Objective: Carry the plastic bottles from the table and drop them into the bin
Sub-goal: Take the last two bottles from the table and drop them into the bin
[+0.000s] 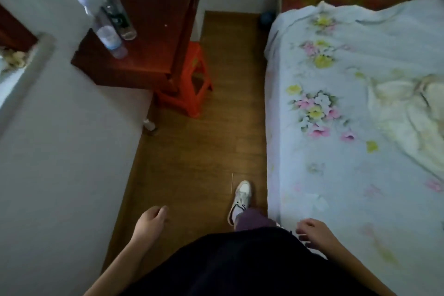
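Two clear plastic bottles stand on a dark red wooden table at the upper left: one with a pale blue label in front, one with a dark label just behind it. My left hand hangs low over the floor, fingers loosely curled, holding nothing. Near the bed's edge at the lower right, my right hand also hangs loosely curled and empty. Both hands are far from the bottles. No bin is in view.
A narrow wooden floor strip runs between a white wall on the left and a bed with a floral sheet on the right. An orange plastic stool stands beside the table. My shoe is stepping forward.
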